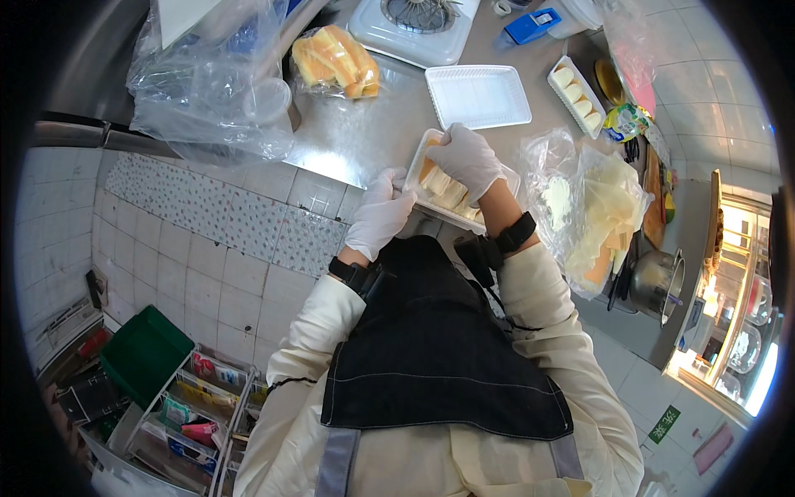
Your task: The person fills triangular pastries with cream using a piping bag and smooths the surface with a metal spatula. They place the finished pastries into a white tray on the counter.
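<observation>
Before me at the counter's front edge is a white plastic tray (413, 177) of pale cream and yellow cake rolls (446, 189). My left hand (382, 211), in a white glove, grips the tray's left edge, with the thumb towards me. My right hand (469, 163), also gloved, reaches over the tray from the right. Its bent fingers touch the far left end of the rolls; whether they pinch anything is hidden. Just beyond stands another white plastic tray (478, 96) with nothing in it. A tray of cream-topped rolls (577, 96) lies farther right.
Right of my hands lie a plastic bag with white cream (557, 199) and a yellowish bag over cake slices (599, 264). Bagged cake slices (338, 62) sit far left of the trays, near a white scale (410, 37) bearing a whisk. Clear plastic bags (205, 93) overhang the counter's left edge.
</observation>
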Available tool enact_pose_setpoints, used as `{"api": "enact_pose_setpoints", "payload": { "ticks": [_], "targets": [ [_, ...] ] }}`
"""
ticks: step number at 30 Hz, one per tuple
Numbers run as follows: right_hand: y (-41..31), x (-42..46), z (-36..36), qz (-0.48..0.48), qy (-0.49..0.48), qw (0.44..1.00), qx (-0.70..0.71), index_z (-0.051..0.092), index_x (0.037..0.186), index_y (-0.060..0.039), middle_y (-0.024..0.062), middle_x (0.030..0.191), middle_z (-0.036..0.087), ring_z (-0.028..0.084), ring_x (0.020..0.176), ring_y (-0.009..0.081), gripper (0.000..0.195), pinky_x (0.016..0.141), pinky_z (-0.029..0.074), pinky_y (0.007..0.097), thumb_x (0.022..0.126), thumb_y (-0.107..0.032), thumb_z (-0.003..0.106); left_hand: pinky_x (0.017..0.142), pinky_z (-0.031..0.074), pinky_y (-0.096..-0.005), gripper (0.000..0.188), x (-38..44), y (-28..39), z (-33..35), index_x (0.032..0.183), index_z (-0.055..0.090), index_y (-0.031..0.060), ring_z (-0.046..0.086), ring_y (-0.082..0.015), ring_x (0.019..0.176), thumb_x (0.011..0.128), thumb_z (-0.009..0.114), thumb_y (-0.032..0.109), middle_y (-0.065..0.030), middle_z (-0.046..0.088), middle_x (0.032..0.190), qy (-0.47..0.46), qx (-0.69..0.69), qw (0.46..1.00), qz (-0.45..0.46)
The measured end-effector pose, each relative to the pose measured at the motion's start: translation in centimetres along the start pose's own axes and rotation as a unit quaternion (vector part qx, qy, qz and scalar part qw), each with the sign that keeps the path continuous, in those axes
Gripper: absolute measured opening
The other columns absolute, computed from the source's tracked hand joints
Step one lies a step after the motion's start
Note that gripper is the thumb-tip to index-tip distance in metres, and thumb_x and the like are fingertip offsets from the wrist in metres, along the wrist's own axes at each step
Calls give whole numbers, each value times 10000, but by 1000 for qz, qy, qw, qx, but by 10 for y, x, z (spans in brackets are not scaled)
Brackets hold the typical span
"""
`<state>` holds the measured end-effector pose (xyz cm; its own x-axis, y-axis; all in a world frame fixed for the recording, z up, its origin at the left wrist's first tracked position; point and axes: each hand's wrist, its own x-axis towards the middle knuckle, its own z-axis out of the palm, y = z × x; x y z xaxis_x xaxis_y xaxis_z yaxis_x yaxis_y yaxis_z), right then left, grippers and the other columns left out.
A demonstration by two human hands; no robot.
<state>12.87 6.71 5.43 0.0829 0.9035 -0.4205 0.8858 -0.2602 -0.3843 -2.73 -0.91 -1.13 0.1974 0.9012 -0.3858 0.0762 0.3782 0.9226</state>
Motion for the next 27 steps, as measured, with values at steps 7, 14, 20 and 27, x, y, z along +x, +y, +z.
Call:
{"api": "enact_pose_setpoints", "payload": {
  "ticks": [7, 14, 20, 27],
  "targets": [
    [-6, -4, 12, -69, 45, 994, -77, 606, 981, 37, 256, 921, 671, 656, 900, 408, 377, 781, 521, 430, 792, -287, 653, 661, 458, -214, 330, 10, -15, 3, 1180, 537, -54, 528, -49, 722, 859, 548, 21, -4, 593, 869, -39, -107, 993, -32],
    [-16, -8, 24, -2, 33, 995, -98, 625, 993, -7, 223, 910, 686, 670, 885, 404, 294, 756, 535, 455, 813, -239, 628, 628, 434, -207, 291, 12, -22, 6, 1140, 551, -39, 499, -36, 702, 856, 570, 25, 14, 576, 844, -30, -138, 989, -40],
    [-21, -20, 13, -10, 59, 991, -121, 646, 973, -40, 208, 924, 690, 672, 923, 371, 236, 780, 531, 432, 846, -227, 579, 632, 439, -227, 285, 14, -35, 6, 1123, 581, -20, 515, -65, 721, 849, 599, 56, -19, 586, 887, -23, -132, 991, -23],
    [70, -42, -38, -71, 226, 968, 79, 699, 1000, -100, 149, 1020, 688, 668, 912, 304, 202, 793, 537, 382, 881, -122, 538, 959, 377, -408, 422, -1, 26, -1, 1163, 635, 18, 493, -298, 1059, 857, 637, 307, -165, 562, 1133, 113, 306, 917, 231]
  ]
}}
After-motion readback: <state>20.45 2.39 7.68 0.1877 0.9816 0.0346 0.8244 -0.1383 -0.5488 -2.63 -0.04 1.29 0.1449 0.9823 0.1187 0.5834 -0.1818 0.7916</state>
